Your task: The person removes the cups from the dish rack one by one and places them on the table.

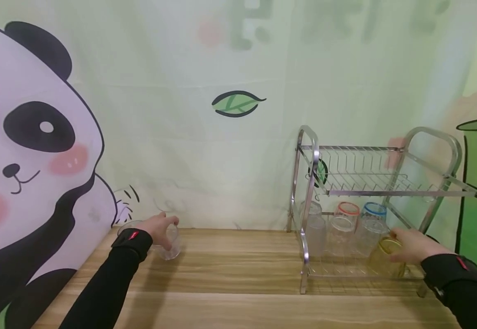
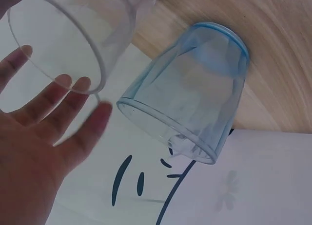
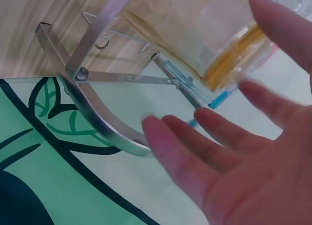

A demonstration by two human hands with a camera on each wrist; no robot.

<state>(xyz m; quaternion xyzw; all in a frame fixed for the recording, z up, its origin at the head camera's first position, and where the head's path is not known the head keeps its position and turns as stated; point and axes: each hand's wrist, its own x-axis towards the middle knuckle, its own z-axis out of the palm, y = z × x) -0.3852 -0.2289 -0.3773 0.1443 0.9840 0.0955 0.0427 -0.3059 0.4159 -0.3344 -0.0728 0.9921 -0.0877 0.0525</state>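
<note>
My left hand (image 1: pixel 156 228) is at a clear glass (image 1: pixel 172 246) on the table at the left. In the left wrist view its fingers spread near the rim of that glass (image 2: pixel 119 49), and the thumb is mostly out of frame. A bluish glass (image 2: pixel 190 84) stands mouth up beside it. At the right, my right hand (image 1: pixel 413 244) is beside a yellow glass (image 1: pixel 380 262) on the rack's lower tier. The right wrist view has its fingers (image 3: pixel 180 152) spread and relaxed, close to the amber rim.
A two-tier metal dish rack (image 1: pixel 304 237) stands on the wooden table (image 1: pixel 230 265) at the right. Its lower tier also holds a clear glass (image 1: pixel 315 233), a red-rimmed glass (image 1: pixel 341 233) and a blue-rimmed glass (image 1: pixel 370 233). Behind hangs a printed panda cloth (image 1: pixel 172 137).
</note>
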